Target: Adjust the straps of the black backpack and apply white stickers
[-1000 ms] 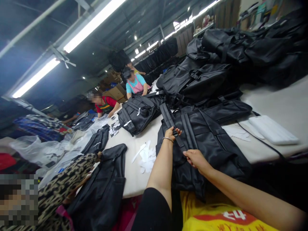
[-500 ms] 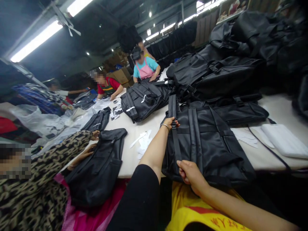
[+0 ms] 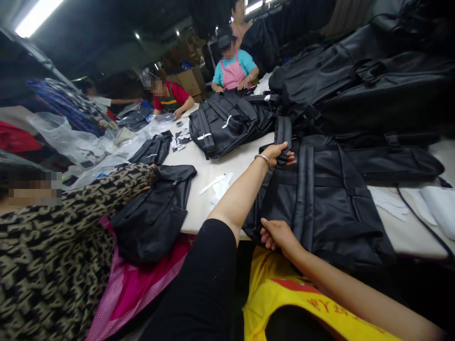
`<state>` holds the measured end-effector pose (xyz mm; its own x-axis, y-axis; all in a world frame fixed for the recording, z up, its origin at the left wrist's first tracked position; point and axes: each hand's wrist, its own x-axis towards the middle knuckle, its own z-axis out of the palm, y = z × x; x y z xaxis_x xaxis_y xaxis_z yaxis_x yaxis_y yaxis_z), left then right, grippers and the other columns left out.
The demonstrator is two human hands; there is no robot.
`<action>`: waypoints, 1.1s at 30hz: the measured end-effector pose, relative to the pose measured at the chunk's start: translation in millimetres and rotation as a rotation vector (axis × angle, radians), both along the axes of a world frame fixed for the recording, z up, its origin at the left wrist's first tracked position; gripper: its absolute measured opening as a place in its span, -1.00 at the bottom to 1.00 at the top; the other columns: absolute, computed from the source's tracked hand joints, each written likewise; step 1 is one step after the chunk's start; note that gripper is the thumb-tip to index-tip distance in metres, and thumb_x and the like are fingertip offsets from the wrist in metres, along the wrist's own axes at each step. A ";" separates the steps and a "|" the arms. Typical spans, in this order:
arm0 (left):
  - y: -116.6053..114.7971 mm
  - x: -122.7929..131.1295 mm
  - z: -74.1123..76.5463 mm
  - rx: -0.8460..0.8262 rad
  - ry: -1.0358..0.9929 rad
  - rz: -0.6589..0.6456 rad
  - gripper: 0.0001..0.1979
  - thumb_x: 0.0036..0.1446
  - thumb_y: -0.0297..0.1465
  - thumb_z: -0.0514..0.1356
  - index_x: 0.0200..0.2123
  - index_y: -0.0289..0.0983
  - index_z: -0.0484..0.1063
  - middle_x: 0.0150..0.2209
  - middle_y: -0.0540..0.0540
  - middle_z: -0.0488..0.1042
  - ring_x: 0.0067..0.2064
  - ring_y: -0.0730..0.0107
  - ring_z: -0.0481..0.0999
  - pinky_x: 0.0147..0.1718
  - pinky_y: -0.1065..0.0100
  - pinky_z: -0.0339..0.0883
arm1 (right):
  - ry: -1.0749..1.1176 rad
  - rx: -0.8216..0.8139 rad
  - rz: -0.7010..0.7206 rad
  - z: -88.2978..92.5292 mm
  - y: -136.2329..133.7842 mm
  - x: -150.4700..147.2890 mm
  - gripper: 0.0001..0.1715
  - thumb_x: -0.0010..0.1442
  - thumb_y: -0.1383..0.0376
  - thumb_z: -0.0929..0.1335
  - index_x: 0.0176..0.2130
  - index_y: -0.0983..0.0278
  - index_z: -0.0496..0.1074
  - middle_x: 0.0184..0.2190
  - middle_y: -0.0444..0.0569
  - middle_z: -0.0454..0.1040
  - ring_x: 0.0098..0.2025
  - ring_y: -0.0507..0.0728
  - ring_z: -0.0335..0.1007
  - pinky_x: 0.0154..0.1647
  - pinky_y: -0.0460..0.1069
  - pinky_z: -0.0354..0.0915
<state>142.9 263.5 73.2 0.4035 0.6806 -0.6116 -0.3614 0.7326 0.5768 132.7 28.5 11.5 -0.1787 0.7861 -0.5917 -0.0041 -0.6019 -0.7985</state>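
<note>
A black backpack point(image 3: 330, 203) lies flat on the pale table point(image 3: 202, 189) in front of me, back side up with its straps showing. My left hand point(image 3: 279, 154), with a bracelet on the wrist, is closed round the upper part of the left shoulder strap point(image 3: 283, 135). My right hand point(image 3: 279, 234) grips the lower end of that same strap at the bag's near bottom corner, at the table's front edge. The strap runs taut between the two hands.
More black backpacks point(image 3: 227, 123) lie farther along the table and are piled high at the right point(image 3: 373, 80). A person in a leopard-print sleeve point(image 3: 81, 213) at my left handles a black bag point(image 3: 156, 213). Other workers sit at the far end. White paper scraps point(image 3: 218, 187) lie left of my arm.
My right hand has slid down the strap toward the bag's near bottom edge. My left hand keeps its hold near the top. The camera has tilted downward.
</note>
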 end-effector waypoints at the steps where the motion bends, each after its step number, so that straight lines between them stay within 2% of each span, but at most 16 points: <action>1: -2.5 3.6 4.8 0.040 0.023 -0.084 -0.80 -0.01 -0.34 0.10 -0.54 -0.36 0.24 -0.60 -0.02 0.33 -0.53 0.49 0.36 -0.37 0.20 0.38 | -0.004 0.047 0.006 0.8 -0.9 -0.5 -0.59 0.09 0.08 0.13 -0.57 0.32 0.23 -0.76 -0.13 0.31 -0.78 -0.04 0.21 -0.83 -0.17 0.03; 3: -7.8 7.6 11.4 0.128 0.071 -0.240 -0.77 0.03 -0.30 0.04 -0.54 -0.35 0.23 -0.62 -0.03 0.33 -0.54 0.48 0.36 -0.41 0.21 0.39 | -0.075 0.177 0.066 0.3 -3.3 0.9 -0.62 0.07 0.09 0.15 -0.56 0.30 0.23 -0.72 -0.13 0.34 -0.76 -0.04 0.22 -0.80 -0.16 0.06; 4: -10.5 7.8 13.5 0.157 0.075 -0.279 -0.76 0.05 -0.30 0.01 -0.54 -0.35 0.22 -0.63 -0.04 0.33 -0.55 0.46 0.37 -0.42 0.21 0.39 | -0.136 0.242 0.127 -1.0 -4.3 3.6 -0.65 0.06 0.11 0.17 -0.57 0.30 0.23 -0.71 -0.13 0.35 -0.76 -0.05 0.22 -0.78 -0.16 0.07; 6: -15.2 5.7 15.7 0.194 0.060 -0.317 -0.75 0.08 -0.30 -0.03 -0.53 -0.35 0.22 -0.64 -0.06 0.33 -0.55 0.42 0.38 -0.45 0.20 0.38 | -0.268 0.338 0.268 -4.6 -4.5 13.7 -0.67 0.03 0.14 0.20 -0.62 0.29 0.22 -0.70 -0.13 0.37 -0.77 -0.06 0.19 -0.75 -0.15 0.07; 8: -19.0 1.9 17.2 0.210 0.015 -0.331 -0.76 0.09 -0.33 -0.05 -0.52 -0.35 0.22 -0.63 -0.08 0.35 -0.55 0.40 0.40 -0.43 0.19 0.38 | -0.339 0.389 0.313 -7.4 0.1 29.1 -0.68 0.01 0.13 0.21 -0.60 0.29 0.26 -0.67 -0.13 0.39 -0.77 -0.06 0.17 -0.73 -0.14 0.09; 10: -22.7 -1.1 18.6 0.226 -0.038 -0.350 -0.77 0.09 -0.36 -0.07 -0.51 -0.36 0.22 -0.61 -0.12 0.39 -0.51 0.36 0.43 -0.40 0.16 0.38 | -0.369 0.433 0.165 -7.0 11.3 46.0 -0.69 -0.01 0.10 0.22 -0.49 0.30 0.32 -0.62 -0.11 0.40 -0.70 -0.03 0.22 -0.67 -0.12 0.14; 13: -29.3 -1.8 18.9 0.278 -0.116 -0.432 -0.75 0.11 -0.37 -0.11 -0.50 -0.39 0.23 -0.55 -0.22 0.44 -0.41 0.27 0.47 -0.35 0.13 0.36 | -0.379 0.517 -0.186 1.9 38.2 65.8 -0.63 -0.09 0.08 0.28 -0.35 0.31 0.33 -0.50 -0.05 0.42 -0.53 0.03 0.31 -0.57 -0.10 0.22; 14: -31.9 -1.3 18.2 0.300 -0.136 -0.468 -0.73 0.11 -0.36 -0.12 -0.49 -0.40 0.24 -0.52 -0.26 0.46 -0.38 0.24 0.48 -0.33 0.13 0.35 | -0.377 0.541 -0.261 6.5 48.0 70.0 -0.62 -0.10 0.08 0.29 -0.34 0.31 0.33 -0.47 -0.03 0.42 -0.51 0.04 0.32 -0.55 -0.09 0.23; 17: -39.3 1.0 14.8 0.351 -0.173 -0.531 -0.70 0.12 -0.36 -0.15 -0.48 -0.42 0.24 -0.45 -0.33 0.47 -0.31 0.20 0.48 -0.29 0.13 0.33 | -0.401 0.584 -0.346 19.9 73.3 75.9 -0.65 -0.09 0.07 0.28 -0.40 0.30 0.33 -0.49 -0.04 0.41 -0.55 0.04 0.30 -0.54 -0.06 0.23; 21: -46.6 1.1 13.3 0.329 -0.172 -0.474 -0.70 0.11 -0.35 -0.14 -0.49 -0.40 0.25 -0.38 -0.37 0.47 -0.23 0.17 0.46 -0.20 0.09 0.29 | -0.607 0.591 -0.454 25.8 86.0 74.2 -0.67 -0.15 0.08 0.31 -0.45 0.28 0.28 -0.52 -0.04 0.40 -0.49 0.09 0.33 -0.48 -0.05 0.21; 23: -48.2 -0.1 14.1 0.310 -0.167 -0.426 -0.72 0.11 -0.34 -0.12 -0.49 -0.38 0.24 -0.33 -0.38 0.46 -0.20 0.15 0.45 -0.18 0.06 0.27 | -0.634 0.585 -0.407 24.7 84.3 71.6 -0.70 -0.14 0.09 0.31 -0.49 0.28 0.26 -0.55 -0.06 0.39 -0.51 0.08 0.34 -0.50 -0.06 0.20; 26: -47.7 -1.8 14.4 0.291 -0.162 -0.368 -0.75 0.10 -0.34 -0.09 -0.48 -0.38 0.23 -0.30 -0.40 0.45 -0.19 0.13 0.44 -0.20 0.04 0.28 | -0.561 0.533 -0.335 24.8 78.5 68.9 -0.74 -0.08 0.11 0.28 -0.54 0.27 0.24 -0.67 -0.12 0.34 -0.64 0.04 0.30 -0.61 -0.09 0.17; 30: -45.1 -0.6 11.3 0.276 -0.126 -0.283 -0.75 0.10 -0.33 -0.10 -0.48 -0.39 0.21 -0.36 -0.38 0.46 -0.21 0.12 0.45 -0.27 0.08 0.33 | -0.403 0.418 -0.361 29.3 76.4 71.2 -0.78 -0.09 0.16 0.29 -0.53 0.28 0.25 -0.75 -0.14 0.30 -0.70 0.04 0.29 -0.72 -0.12 0.15; 33: -45.8 2.8 9.5 0.258 -0.099 -0.206 -0.74 0.10 -0.33 -0.10 -0.48 -0.39 0.21 -0.38 -0.37 0.45 -0.23 0.13 0.45 -0.32 0.11 0.35 | -0.232 0.395 -0.384 27.1 80.3 74.2 -0.79 -0.13 0.20 0.31 -0.55 0.30 0.26 -0.80 -0.17 0.27 -0.75 0.00 0.21 -0.75 -0.14 0.10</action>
